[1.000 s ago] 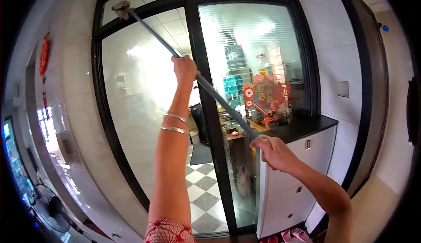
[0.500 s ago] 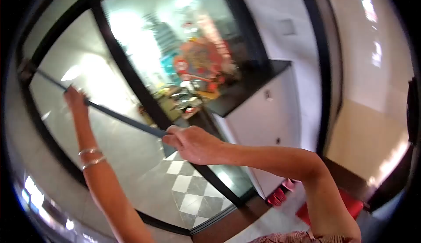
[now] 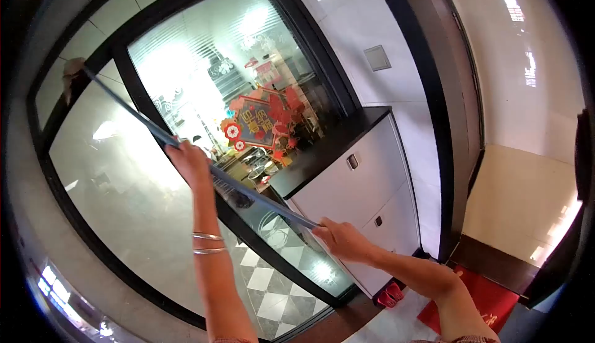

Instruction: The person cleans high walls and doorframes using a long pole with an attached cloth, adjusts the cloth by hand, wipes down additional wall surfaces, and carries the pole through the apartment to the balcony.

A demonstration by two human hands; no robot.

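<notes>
A long blue-grey pole runs slantwise from the lower right toward the upper left. My left hand is closed around it partway along. My right hand grips its near end. At the far end is a beige, soft-looking head, which appears to be at the dark upper frame of the glass doors; I cannot tell whether it is a mop or a duster, nor whether it touches. Behind the pole stands a black-framed glass door. Two silver bangles circle my left wrist.
Red festive decorations are on the glass panel. A white cabinet with a black top stands right of the doors. Pink shoes lie at its foot, near a red mat. A wall switch is above.
Both hands and the pole have shifted right in view, and the pole slopes more steeply. The pole's far end has risen along the door frame. My view has turned slightly.
</notes>
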